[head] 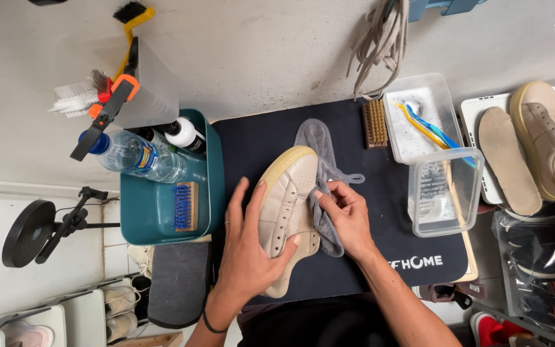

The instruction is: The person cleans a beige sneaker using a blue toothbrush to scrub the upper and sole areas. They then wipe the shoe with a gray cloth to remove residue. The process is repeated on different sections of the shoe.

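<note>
— Beige shoe (288, 212) lies on the dark mat (380, 257), left hand (250, 247) spread flat over it, holding it down.
— And the right hand (348, 218)?
— Pinching a grey cloth (319, 138) against the shoe's side.
— Around them?
— Teal bin (216, 167) left, clear tubs (444, 193) right, white desk (258, 58) behind.

Seeing beige leather low-top sneaker (288, 212) lying on its side on mat, toe pointing away, laces out; grey microfibre cloth (323, 173) lying partly beneath, pressing against its side.
</note>
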